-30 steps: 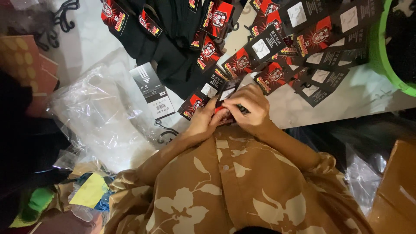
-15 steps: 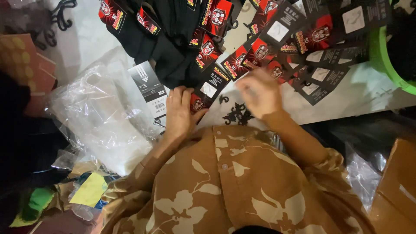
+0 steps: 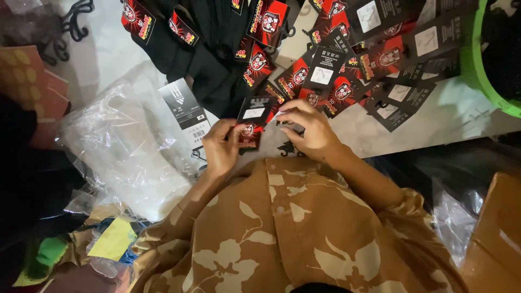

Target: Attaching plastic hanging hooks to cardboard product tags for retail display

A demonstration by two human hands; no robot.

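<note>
- The left hand [image 3: 221, 145] and right hand [image 3: 305, 129] both pinch one black-and-red card label [image 3: 253, 120], just above the shirt.
- The label seems light, stiff and thin; its edges are best for holding.

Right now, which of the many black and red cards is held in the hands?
The black and red card nearest the person, pinched between the left hand and right hand. The other cards lie fanned on the table, untouched.
</note>
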